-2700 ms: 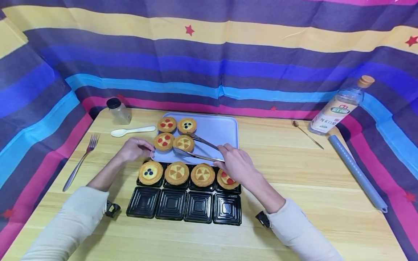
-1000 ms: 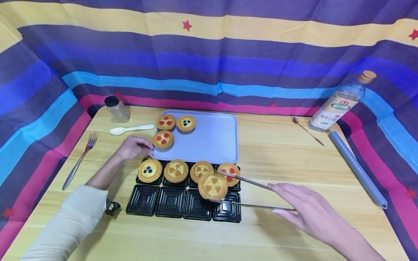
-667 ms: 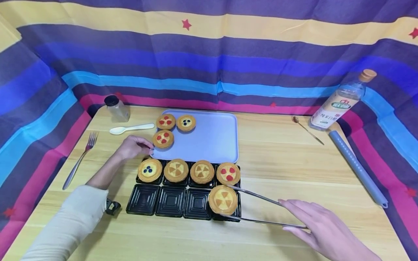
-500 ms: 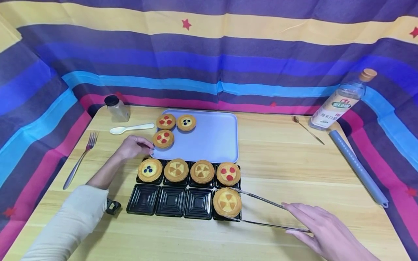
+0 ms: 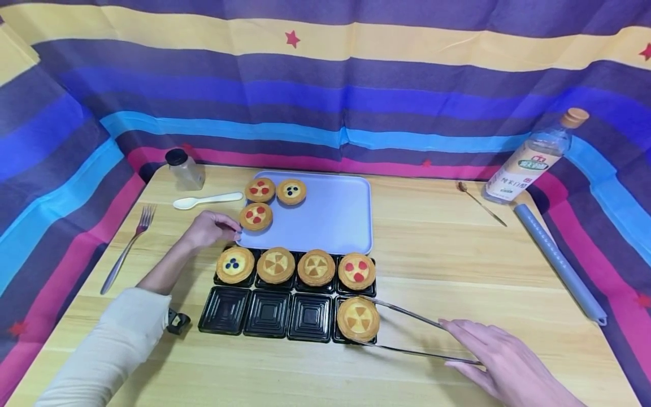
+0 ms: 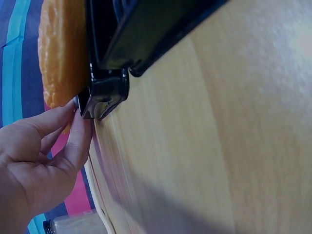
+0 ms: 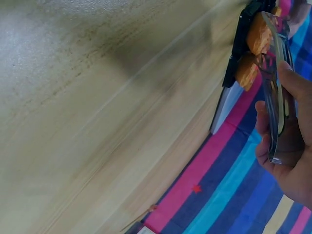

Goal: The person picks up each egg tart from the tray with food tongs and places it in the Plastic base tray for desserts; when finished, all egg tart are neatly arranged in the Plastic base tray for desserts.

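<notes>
Right hand (image 5: 500,356) holds the tongs (image 7: 280,117), arms spread about a tart's width, one tip at the far edge and one at the near edge of the wedge-topped tart (image 5: 358,322). Can't tell whether the tips still squeeze it.

Tart position: in or just over the rightmost near-row box (image 5: 339,337); can't tell if fully seated. 2.7 s ago it's on the tray (image 5: 330,220), in the tongs; 1.0 s ago it's over the near-row boxes, overlapping the far-row tarts. Versus 0.5 s ago: slight shift right and toward the person.

Tray now carries three tarts (image 5: 256,217), down from four. Far row unchanged: four boxes, one tart each. The other three near-row boxes (image 5: 267,312) remain bare.

Left hand (image 5: 208,228) same place throughout, thumb and fingers pinching the tray's near left corner.
</notes>
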The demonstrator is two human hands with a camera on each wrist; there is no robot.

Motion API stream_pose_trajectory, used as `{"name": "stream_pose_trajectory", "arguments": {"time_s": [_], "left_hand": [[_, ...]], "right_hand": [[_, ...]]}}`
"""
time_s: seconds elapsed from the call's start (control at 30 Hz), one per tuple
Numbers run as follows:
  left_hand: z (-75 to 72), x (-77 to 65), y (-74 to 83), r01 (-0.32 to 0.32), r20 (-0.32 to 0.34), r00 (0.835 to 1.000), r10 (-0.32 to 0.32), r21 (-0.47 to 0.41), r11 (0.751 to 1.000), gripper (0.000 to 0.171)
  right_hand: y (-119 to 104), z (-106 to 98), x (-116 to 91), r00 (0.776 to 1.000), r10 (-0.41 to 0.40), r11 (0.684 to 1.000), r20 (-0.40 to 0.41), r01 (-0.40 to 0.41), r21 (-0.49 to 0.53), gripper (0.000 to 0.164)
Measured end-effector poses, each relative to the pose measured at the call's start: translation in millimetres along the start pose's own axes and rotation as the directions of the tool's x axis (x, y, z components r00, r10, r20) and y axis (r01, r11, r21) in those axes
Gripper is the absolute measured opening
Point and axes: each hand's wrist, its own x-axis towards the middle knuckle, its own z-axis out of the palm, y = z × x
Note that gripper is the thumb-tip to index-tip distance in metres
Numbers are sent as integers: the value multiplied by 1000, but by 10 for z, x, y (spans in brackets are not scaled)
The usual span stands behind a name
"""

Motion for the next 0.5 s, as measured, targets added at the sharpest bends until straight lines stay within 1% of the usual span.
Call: {"name": "stream_pose_trajectory", "arguments": {"time_s": [0.1, 0.23, 0.43, 0.5], "left_hand": [[2, 4, 12, 8, 7, 1000, -8, -4, 1000, 23], [5, 4, 19, 20, 13, 1000, -19, -13, 1000, 24], [6, 4, 11, 14, 9, 1000, -14, -19, 1000, 24], [5, 10, 4, 10, 8, 1000, -10, -21, 1000, 24]], "right_hand": [[-6, 2, -1, 1000, 12, 1000, 0, -12, -2, 59], [-14, -5, 2, 999, 39, 999, 30, -38, -15, 62], [-19, -25, 23, 999, 28, 1000, 26, -28, -9, 63], [-33, -43, 38, 999, 37, 999, 38, -37, -9, 64]]}}
